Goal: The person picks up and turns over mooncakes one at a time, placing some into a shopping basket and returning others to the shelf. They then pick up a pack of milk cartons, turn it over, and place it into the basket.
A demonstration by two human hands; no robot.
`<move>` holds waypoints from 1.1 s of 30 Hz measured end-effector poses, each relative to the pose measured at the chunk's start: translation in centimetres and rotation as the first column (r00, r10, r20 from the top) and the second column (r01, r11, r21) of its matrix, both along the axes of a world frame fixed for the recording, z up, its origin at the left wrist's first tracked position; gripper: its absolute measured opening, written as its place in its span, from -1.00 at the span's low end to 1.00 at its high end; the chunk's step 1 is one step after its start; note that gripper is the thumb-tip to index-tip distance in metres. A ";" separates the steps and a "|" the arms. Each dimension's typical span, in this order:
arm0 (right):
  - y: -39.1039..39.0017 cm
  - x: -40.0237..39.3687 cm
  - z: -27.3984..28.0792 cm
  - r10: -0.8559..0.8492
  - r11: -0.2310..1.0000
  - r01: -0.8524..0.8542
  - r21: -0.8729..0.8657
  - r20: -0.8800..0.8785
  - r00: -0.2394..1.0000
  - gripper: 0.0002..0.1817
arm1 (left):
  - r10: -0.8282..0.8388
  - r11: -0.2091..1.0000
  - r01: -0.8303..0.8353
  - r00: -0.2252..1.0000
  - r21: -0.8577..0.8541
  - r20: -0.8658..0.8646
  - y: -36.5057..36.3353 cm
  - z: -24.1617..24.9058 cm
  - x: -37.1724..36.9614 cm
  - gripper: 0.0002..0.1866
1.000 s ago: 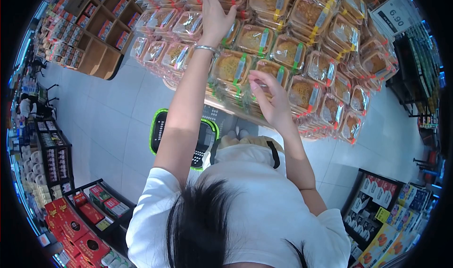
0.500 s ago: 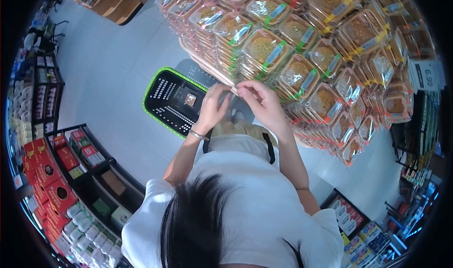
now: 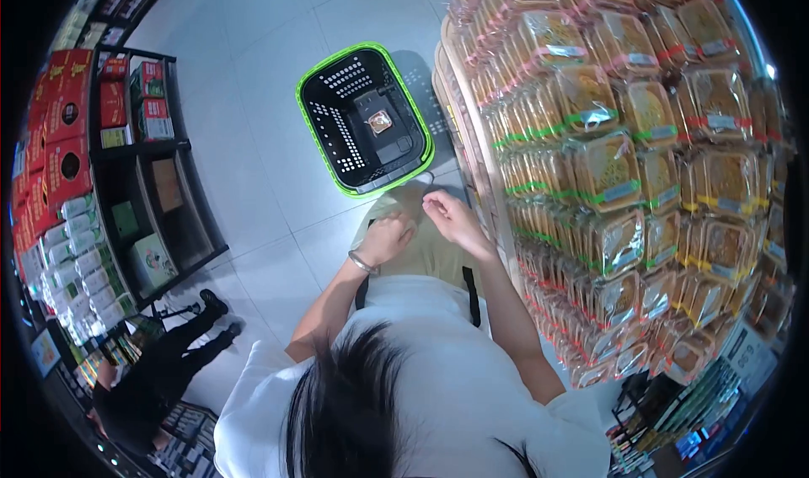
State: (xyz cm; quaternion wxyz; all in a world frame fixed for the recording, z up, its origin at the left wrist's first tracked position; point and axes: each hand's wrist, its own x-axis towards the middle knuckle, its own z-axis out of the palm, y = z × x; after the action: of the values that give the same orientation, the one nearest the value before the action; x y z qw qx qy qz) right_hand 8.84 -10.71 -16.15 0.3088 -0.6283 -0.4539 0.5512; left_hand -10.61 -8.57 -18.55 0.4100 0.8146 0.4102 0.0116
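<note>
My left hand [image 3: 387, 237], with a metal bracelet [image 3: 363, 262] on its wrist, is held in front of my waist with its fingers curled in; no object shows in it. Just to its right, apart from it, my right hand [image 3: 457, 223] has its fingers loosely bent and apart, with nothing visible between them. A black shopping basket [image 3: 305, 126] with a bright green rim stands on the floor ahead of my feet. In the basket lies one small wrapped package [image 3: 380, 122]. Neither hand touches the basket.
Stacked packaged baked goods [image 3: 611, 170] with coloured tape rise along the right, on a pale-edged display stand [image 3: 472, 124]. A dark shelf [image 3: 156, 213] with red boxes [image 3: 67, 99] stands left. A person in dark clothes [image 3: 152, 385] is at lower left.
My view has turned, so the basket now lies more straight ahead and the stacks run along my right. My hands have drawn slightly apart and lower. A person has come into view at lower left.
</note>
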 end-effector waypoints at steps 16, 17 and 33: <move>2.3 -3.9 -23.6 0.098 0.963 -0.104 -0.248 -0.037 0.994 -0.72 | 0.470 0.856 -0.419 0.875 -0.303 0.117 2.0 -13.9 0.6 -0.68; 3.2 -3.7 -25.8 0.072 0.968 -0.080 -0.240 -0.041 0.997 -0.71 | 0.474 0.854 -0.423 0.872 -0.302 0.121 3.4 -15.6 0.8 -0.68; 13.0 -4.9 -40.7 0.114 0.878 -0.379 0.291 0.643 0.758 -0.85 | 0.395 0.720 -0.642 0.693 -0.265 -0.604 21.4 -61.6 -5.2 -0.52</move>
State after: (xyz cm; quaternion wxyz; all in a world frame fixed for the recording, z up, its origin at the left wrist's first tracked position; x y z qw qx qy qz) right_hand 3.90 2.32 -56.87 0.1922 -0.6266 -0.7126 0.2501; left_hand -15.77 12.87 -80.16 0.4451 0.5116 0.7125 -0.1803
